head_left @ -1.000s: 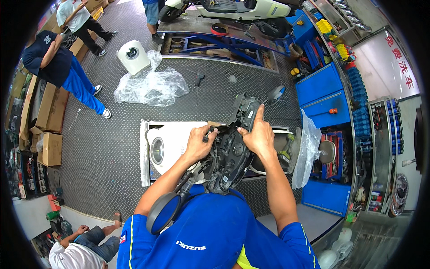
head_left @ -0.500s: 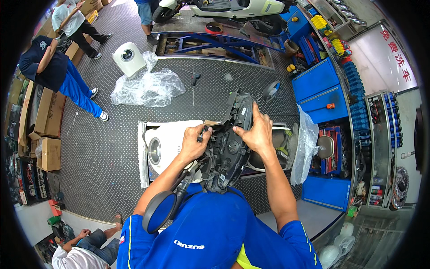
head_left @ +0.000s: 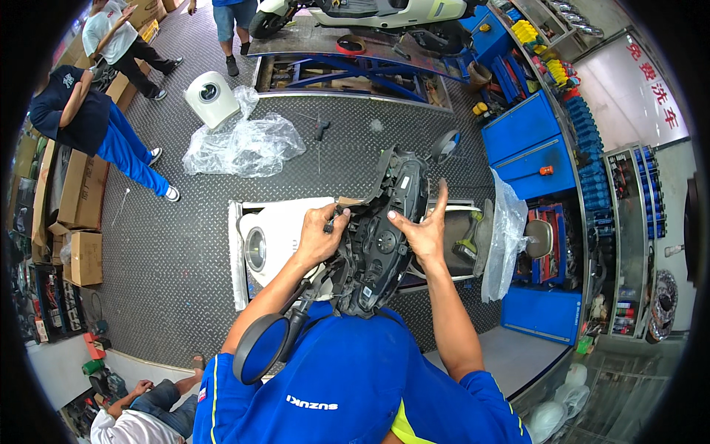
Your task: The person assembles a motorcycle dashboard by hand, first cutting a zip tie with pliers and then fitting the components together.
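In front of me stands the stripped front end of a scooter, with a black plastic housing [head_left: 386,240] that looks like the headlight or dash unit. My left hand [head_left: 322,235] is closed at its left side, thumb and fingers pinching a small black part, mostly hidden; wiring lies around it. On the right edge of the housing, the thumb of my right hand [head_left: 427,238] rests on or just beside the rim. That hand's fingers are spread and off the housing. Round mirrors [head_left: 262,349] [head_left: 446,146] stick out at the near left and far right.
A white panel [head_left: 288,229] lies under my left forearm. Beyond are plastic wrap [head_left: 248,148], another white panel [head_left: 209,100] and a drill-like tool [head_left: 322,130] on the floor. Blue cabinets [head_left: 525,140] line the right. People stand at the far left; one sits near left.
My right hand has loosened from the housing's right side, its fingers lifting away and spreading. My left hand stays put. A person at the back has stepped left.
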A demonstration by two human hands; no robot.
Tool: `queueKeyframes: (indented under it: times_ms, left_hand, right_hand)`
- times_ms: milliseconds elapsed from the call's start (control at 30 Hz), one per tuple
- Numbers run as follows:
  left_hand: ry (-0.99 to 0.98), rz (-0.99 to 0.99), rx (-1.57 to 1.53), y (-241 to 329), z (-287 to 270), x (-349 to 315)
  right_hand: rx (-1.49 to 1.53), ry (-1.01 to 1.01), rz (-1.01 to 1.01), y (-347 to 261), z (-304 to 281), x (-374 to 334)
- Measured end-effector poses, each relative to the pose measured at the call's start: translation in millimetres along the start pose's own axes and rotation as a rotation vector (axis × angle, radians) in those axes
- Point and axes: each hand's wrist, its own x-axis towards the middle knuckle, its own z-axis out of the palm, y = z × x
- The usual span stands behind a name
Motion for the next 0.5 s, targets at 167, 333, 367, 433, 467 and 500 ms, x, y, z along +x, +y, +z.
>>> queueKeyframes:
  times_ms: [167, 333, 367, 433, 467, 500]
  left_hand:
    - [-0.013, -0.036, 0.039, -6, -1, 0]
    - [0.005, -0.070, -0.036, 2, 0, 0]
    - [0.000, -0.060, -0.024, 0, 0, 0]
    - [-0.009, -0.039, -0.002, -6, 0, 1]
    - [-0.006, -0.033, -0.006, -8, 1, 1]
    - [-0.003, -0.027, -0.010, -10, 1, 1]
  right_hand:
    - [0.379, -0.104, 0.397, -9, -12, -9]
    - [0.430, -0.229, 0.416, 2, -20, -17]
    - [0.429, -0.236, 0.426, 2, -20, -16]
    - [0.430, -0.257, 0.415, 1, -21, -15]
    - [0.431, -0.268, 0.411, 0, -22, -14]
    - [0.427, -0.263, 0.406, -1, -22, -13]
